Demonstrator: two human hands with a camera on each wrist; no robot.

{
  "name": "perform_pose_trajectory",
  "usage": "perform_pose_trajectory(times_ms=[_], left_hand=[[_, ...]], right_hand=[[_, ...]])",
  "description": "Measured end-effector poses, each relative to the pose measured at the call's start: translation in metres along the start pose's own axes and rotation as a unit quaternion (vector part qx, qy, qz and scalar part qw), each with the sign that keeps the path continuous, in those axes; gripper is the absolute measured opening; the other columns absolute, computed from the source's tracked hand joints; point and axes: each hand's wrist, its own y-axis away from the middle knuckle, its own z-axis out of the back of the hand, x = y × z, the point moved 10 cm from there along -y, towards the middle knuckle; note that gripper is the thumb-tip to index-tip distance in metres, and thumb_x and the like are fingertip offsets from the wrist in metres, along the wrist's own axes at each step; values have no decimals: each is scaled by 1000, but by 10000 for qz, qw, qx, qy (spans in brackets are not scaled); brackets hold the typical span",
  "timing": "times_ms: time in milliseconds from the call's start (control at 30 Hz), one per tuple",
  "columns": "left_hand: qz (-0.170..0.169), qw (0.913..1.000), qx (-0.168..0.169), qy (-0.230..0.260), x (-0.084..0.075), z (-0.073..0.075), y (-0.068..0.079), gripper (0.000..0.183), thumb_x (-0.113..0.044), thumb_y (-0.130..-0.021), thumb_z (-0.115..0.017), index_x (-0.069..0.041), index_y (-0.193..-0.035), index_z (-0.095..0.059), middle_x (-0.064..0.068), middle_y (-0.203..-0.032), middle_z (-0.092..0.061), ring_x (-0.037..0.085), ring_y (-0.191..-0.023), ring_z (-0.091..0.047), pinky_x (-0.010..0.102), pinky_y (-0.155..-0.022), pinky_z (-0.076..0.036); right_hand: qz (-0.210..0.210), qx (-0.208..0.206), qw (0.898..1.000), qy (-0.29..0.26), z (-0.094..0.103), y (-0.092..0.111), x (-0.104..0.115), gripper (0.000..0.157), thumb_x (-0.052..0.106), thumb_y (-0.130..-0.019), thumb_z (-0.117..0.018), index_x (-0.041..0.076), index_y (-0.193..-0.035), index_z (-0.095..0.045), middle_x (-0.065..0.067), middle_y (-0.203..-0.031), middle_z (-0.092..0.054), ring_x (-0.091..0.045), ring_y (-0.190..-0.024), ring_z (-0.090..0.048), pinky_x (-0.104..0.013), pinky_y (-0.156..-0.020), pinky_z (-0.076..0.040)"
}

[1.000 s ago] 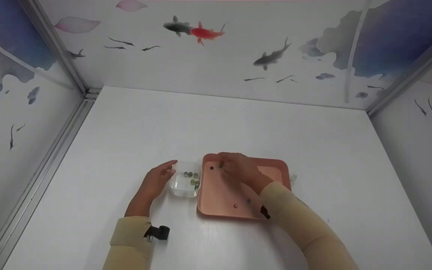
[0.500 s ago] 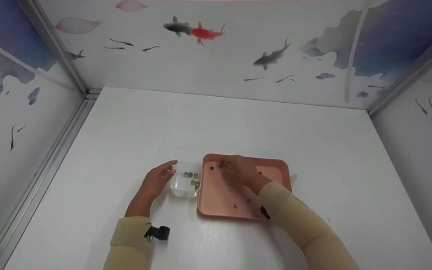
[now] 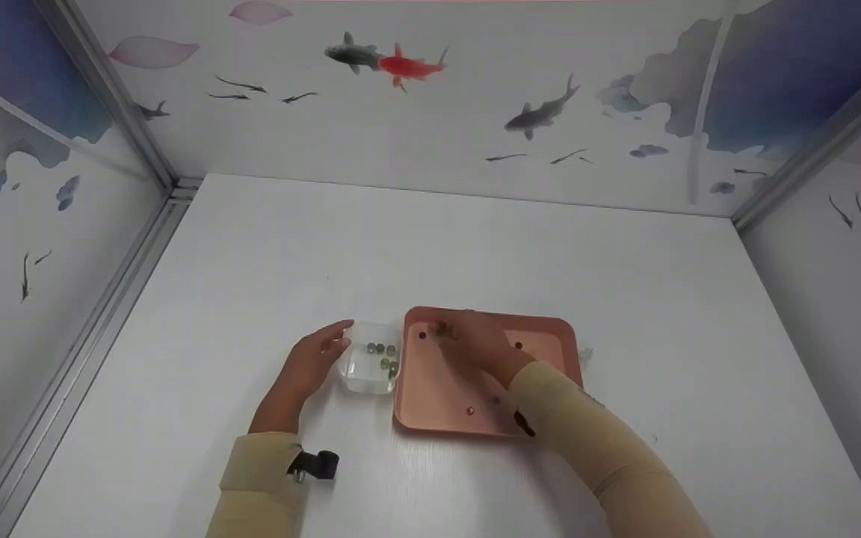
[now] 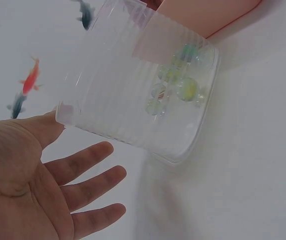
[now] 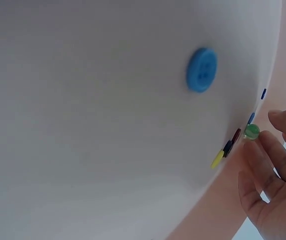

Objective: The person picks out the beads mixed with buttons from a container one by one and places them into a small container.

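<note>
In the head view my left hand (image 3: 313, 360) is at the left side of a clear plastic box (image 3: 362, 384). One digit touches the box corner in the left wrist view, and the other fingers (image 4: 90, 192) extend loosely beside it. Several glass marbles (image 4: 187, 90) lie inside the box. Over the far left of the pink tray (image 3: 430, 418) reaches my right hand (image 3: 475, 340). A green marble (image 5: 252, 132) sits right at its fingertips in the right wrist view, with the thumb apart from it. A blue button (image 5: 201, 70) lies nearer that camera.
Yellow (image 5: 217, 159), dark red and blue buttons lie around the green marble. Dark buttons (image 3: 422, 335) and a small red piece (image 3: 470, 411) are spread over the tray. Small clear pieces (image 3: 586, 353) rest on the table right of the tray. Patterned walls (image 3: 430, 112) enclose the table.
My right hand has shifted slightly nearer and its fingers have moved at the same spot, uncovering a dark button to its right. The left hand and the box have stayed still.
</note>
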Motion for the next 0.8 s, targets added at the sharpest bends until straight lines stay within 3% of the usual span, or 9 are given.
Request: perform_pose_trajectory(times_ms=[333, 533, 800], left_hand=[[-38, 10000, -1, -83, -1, 0, 1, 43, -30, -101, -50, -20, -143, -48, 16, -144, -48, 38, -134, -42, 54, -109, -35], [-52, 10000, -4, -43, -1, 0, 0, 43, -29, -102, -50, -21, -144, -48, 16, -145, -47, 38, -135, -41, 54, -110, -34], [-81, 10000, 7, 38, 0, -1, 0, 43, -29, -102, -48, -21, -144, -47, 17, -146, -46, 39, -135, -40, 56, -110, -32]], right_hand=[[-32, -161, 9998, 73, 0, -2, 3, 34, 20, -99, -56, 28, -131, -61, 6, -116, -67, -12, -103, -58, -36, -100, -48], [65, -283, 9994, 202, 2, -1, 5, 35, 19, -99, -57, 27, -133, -60, 4, -117, -67, -13, -108, -60, -37, -99, -48], [270, -500, 9980, 288, 5, 0, 8, 29, 11, -98, -55, 23, -122, -67, 4, -108, -68, -14, -100, -61, -34, -91, -51]])
